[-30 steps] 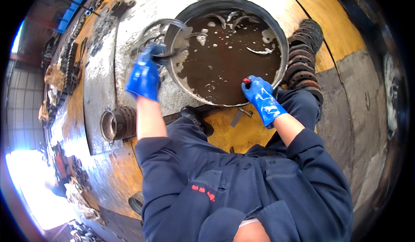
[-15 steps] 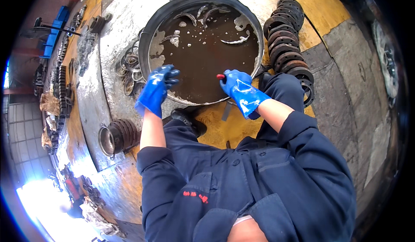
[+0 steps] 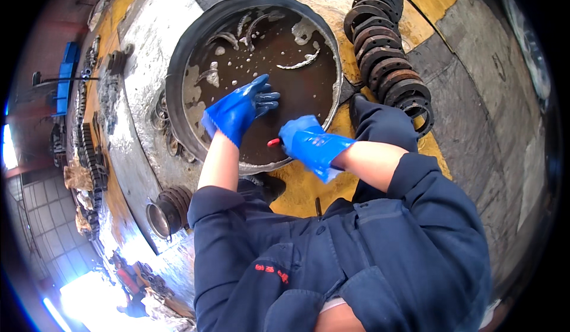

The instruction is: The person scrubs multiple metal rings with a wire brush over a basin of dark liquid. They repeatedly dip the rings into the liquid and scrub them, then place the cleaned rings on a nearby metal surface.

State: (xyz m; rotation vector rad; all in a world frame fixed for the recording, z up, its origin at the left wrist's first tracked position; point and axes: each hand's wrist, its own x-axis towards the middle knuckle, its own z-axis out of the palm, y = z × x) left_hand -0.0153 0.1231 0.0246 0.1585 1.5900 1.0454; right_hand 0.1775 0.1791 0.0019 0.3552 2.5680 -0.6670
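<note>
A wide round dark pan [image 3: 176, 83] holds murky brown liquid [image 3: 297, 91] with patches of pale froth on it. My left hand [image 3: 244, 107], in a blue rubber glove, hangs over the liquid with its fingers stretched out and nothing visible in them. Close by on the right, my other gloved hand, the right one [image 3: 304, 142], is closed over the near part of the pan. A short red end [image 3: 273, 143] pokes out of that fist toward the left. The rest of this red-ended object is hidden in the glove.
Right of the pan runs a long row of dark, rusty ring-shaped discs [image 3: 383, 53]. Thin metal rings [image 3: 163, 115] lie against the pan's left side. Nearer to me on the left sits a ribbed metal cylinder [image 3: 169, 210]. My knee [image 3: 389, 124] is beside the pan.
My left hand has moved right, from the pan's left rim to over the liquid. The right hand has come nearer to it, still closed on the red-ended object. The view has shifted slightly.
</note>
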